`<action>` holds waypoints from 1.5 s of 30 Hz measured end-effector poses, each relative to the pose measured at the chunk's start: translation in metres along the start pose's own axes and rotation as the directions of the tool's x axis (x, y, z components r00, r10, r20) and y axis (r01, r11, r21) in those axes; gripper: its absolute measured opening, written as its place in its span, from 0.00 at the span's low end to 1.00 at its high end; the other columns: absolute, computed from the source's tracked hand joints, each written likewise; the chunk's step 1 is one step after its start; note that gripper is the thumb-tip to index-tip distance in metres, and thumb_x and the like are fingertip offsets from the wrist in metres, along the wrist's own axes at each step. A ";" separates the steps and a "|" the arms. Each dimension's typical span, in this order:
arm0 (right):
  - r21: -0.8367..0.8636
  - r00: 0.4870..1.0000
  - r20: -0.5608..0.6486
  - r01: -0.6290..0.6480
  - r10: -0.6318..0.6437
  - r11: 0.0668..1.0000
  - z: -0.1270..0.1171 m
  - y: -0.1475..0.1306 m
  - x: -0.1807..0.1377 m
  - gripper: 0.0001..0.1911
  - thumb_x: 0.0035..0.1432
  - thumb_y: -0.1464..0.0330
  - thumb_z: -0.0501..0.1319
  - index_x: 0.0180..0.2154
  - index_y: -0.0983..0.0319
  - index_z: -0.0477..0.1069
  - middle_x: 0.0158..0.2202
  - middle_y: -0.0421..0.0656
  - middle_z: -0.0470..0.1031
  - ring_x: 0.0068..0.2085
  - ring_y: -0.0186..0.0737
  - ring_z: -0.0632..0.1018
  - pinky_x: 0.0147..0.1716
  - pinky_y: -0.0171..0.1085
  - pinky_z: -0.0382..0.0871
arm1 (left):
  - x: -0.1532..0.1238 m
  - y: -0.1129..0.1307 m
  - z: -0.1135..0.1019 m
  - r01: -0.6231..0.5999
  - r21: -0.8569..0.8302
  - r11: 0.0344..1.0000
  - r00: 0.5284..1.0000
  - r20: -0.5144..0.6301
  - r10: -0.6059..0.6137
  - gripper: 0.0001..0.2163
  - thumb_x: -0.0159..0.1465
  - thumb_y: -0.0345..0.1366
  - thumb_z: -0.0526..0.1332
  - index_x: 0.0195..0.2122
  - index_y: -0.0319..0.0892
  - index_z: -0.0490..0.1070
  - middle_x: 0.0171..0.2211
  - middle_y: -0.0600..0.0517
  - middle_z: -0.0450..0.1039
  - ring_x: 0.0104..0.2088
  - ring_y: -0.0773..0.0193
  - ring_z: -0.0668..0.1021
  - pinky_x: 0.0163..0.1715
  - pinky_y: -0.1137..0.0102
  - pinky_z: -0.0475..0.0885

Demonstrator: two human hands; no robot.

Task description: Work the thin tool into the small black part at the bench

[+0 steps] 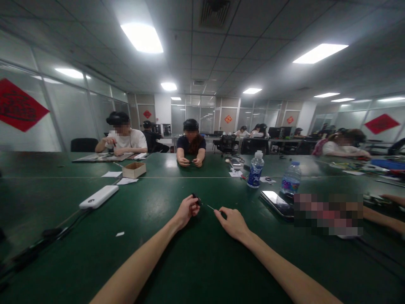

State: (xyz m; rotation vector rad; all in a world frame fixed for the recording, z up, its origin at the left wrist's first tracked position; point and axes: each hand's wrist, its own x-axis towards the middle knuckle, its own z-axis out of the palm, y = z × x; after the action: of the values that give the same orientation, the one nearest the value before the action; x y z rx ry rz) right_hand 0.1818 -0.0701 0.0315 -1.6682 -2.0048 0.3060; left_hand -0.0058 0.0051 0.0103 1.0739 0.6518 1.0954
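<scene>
My left hand (186,212) is closed, its fingers pinching a small black part (196,198) just above the green table (190,270). The part is too small and dark for me to tell its kind. To the right, my right hand (233,221) grips a thin metal tool (209,207) between thumb and fingers. Its slim tip points left at the black part, with a small gap between them. Most of the tool is hidden inside the hand.
A white power strip (99,197) and an open box (134,169) lie to the left. On the right are a phone (277,204) and two bottles, one blue-labelled (255,169), the other clear (290,178). A co-worker's arm (384,217) reaches in; others sit across.
</scene>
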 end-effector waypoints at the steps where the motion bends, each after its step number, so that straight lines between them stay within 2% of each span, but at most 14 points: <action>1: 0.003 1.000 -0.003 -0.001 0.001 1.000 0.000 0.000 0.000 0.23 0.64 0.54 0.46 0.34 0.60 0.74 0.27 0.43 0.76 0.28 0.38 0.75 0.27 0.33 0.63 | 0.000 0.001 -0.001 0.019 -0.049 0.999 1.000 -0.002 -0.019 0.09 0.53 0.39 0.59 0.28 0.40 0.61 0.15 0.61 0.54 0.15 0.73 0.61 0.17 0.77 0.53; 8: 0.069 1.000 0.028 0.010 -0.012 0.998 -0.002 -0.001 -0.001 0.23 0.64 0.54 0.47 0.34 0.61 0.73 0.27 0.42 0.76 0.26 0.37 0.75 0.27 0.33 0.64 | -0.001 0.009 -0.010 0.059 -0.278 0.959 0.995 0.089 -0.035 0.07 0.52 0.38 0.51 0.23 0.39 0.60 0.15 0.58 0.51 0.14 0.74 0.56 0.17 0.76 0.52; 14: 0.066 1.000 0.021 0.015 -0.016 0.998 -0.001 0.000 -0.001 0.22 0.64 0.55 0.47 0.34 0.62 0.73 0.26 0.42 0.76 0.25 0.37 0.75 0.26 0.33 0.64 | -0.002 0.009 -0.013 0.072 -0.330 0.941 0.994 0.100 -0.041 0.07 0.53 0.37 0.50 0.21 0.40 0.60 0.15 0.58 0.50 0.13 0.73 0.54 0.16 0.76 0.52; 21: 0.014 1.000 0.002 0.021 -0.021 1.000 0.001 0.001 0.000 0.23 0.64 0.55 0.47 0.33 0.61 0.73 0.26 0.43 0.76 0.25 0.37 0.74 0.25 0.33 0.62 | 0.000 0.008 -0.013 0.101 -0.333 0.937 0.992 0.108 -0.068 0.07 0.53 0.36 0.50 0.20 0.40 0.59 0.14 0.58 0.51 0.12 0.73 0.53 0.15 0.76 0.53; 26: 0.047 0.999 0.013 0.033 -0.033 0.998 0.001 0.002 -0.001 0.22 0.64 0.55 0.47 0.33 0.61 0.73 0.27 0.43 0.76 0.26 0.37 0.75 0.26 0.33 0.63 | 0.000 0.008 -0.012 0.114 -0.302 0.946 0.990 0.116 -0.082 0.07 0.52 0.36 0.50 0.21 0.39 0.61 0.14 0.58 0.51 0.12 0.74 0.54 0.16 0.76 0.53; 45: 0.034 0.999 0.046 0.009 -0.011 0.999 -0.002 -0.001 -0.001 0.22 0.64 0.55 0.47 0.35 0.61 0.73 0.29 0.43 0.77 0.27 0.37 0.75 0.27 0.33 0.64 | -0.001 0.010 -0.009 0.095 -0.229 0.969 0.984 0.168 -0.056 0.06 0.50 0.34 0.52 0.19 0.39 0.59 0.13 0.58 0.50 0.12 0.74 0.53 0.15 0.76 0.50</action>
State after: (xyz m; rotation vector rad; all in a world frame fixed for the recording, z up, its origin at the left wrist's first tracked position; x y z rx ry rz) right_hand 0.1821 -0.0714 0.0329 -1.6439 -2.0298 0.3763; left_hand -0.0174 0.0078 0.0160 0.9131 0.4191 0.9816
